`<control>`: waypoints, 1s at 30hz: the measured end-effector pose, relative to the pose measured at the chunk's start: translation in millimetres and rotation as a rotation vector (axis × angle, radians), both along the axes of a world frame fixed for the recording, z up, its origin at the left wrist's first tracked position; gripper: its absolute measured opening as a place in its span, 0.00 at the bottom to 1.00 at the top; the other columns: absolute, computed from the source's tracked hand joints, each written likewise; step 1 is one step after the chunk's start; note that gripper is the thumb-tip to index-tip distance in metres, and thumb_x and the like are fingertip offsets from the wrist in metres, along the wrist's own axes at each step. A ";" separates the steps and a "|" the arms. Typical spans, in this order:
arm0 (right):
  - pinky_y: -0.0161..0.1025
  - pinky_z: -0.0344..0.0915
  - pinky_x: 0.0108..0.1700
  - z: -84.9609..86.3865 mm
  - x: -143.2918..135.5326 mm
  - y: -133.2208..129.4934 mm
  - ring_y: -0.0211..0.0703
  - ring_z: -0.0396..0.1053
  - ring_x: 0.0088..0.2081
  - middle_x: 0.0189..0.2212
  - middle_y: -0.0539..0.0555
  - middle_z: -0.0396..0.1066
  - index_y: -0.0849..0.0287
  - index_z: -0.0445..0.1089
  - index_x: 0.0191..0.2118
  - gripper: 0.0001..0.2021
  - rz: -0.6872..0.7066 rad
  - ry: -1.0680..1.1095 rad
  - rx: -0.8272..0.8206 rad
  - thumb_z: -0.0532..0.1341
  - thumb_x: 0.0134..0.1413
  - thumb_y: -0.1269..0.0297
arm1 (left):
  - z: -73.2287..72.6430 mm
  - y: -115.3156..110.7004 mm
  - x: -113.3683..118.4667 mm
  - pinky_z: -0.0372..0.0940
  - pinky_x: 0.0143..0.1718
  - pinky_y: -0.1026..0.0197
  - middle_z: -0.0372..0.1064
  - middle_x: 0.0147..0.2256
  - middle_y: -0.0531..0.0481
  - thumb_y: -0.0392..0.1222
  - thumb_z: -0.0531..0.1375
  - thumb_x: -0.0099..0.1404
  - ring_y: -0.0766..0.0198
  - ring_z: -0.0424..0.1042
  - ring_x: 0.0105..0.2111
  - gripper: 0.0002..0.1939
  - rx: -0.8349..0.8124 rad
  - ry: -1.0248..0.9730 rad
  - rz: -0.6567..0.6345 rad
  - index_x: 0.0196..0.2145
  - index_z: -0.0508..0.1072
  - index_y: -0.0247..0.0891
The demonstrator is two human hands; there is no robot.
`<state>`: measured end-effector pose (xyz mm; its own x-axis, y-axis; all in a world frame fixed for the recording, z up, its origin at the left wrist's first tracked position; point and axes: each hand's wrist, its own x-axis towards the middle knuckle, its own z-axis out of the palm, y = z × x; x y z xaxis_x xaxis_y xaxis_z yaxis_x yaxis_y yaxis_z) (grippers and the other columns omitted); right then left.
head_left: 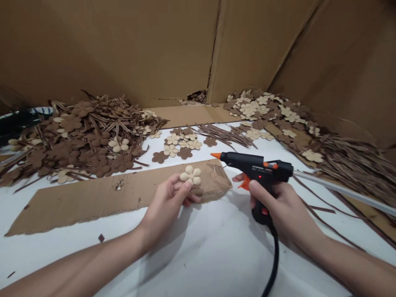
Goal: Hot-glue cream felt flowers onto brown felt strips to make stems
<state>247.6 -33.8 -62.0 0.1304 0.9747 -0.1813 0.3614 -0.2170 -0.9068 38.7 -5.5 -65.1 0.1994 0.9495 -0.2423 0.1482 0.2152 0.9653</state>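
Observation:
Between the thumb and fingers of my left hand (173,192) is a cream five-petal flower cutout (191,175), its face turned up. My right hand (281,206) grips the handle of a black hot glue gun (244,161) with an orange nozzle, an orange trigger and a lit red light. The nozzle points left, a little above and to the right of the flower, not touching it. A long glue stick (343,189) sticks out of the gun's back. Beneath my left hand lies a cardboard strip (93,196), its right end stained and worn.
A heap of brown and cream flowers and thin strips (102,140) rises at the left. Several flowers (182,142) and a bundle of strips (227,135) lie mid-table. More flowers (256,107) and strips (355,161) fill the right. Cardboard walls (108,49) enclose the back. The gun's cord (274,264) hangs toward me.

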 end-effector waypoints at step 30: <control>0.35 0.46 0.21 5.6 2.9 19.1 0.38 0.55 0.18 0.14 0.49 0.56 0.56 0.51 0.14 0.26 0.363 -0.700 -0.054 0.47 0.52 0.42 | -9.1 -5.0 -11.1 0.58 0.33 0.66 0.66 0.33 0.52 0.49 0.53 0.63 0.65 0.64 0.34 0.11 0.236 0.035 0.221 0.36 0.67 0.39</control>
<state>250.5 -14.7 -56.4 -0.0929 0.9705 -0.2226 0.9007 -0.0133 -0.4342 27.7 -10.5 -74.2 -0.0228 0.9997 -0.0129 0.1564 0.0163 0.9876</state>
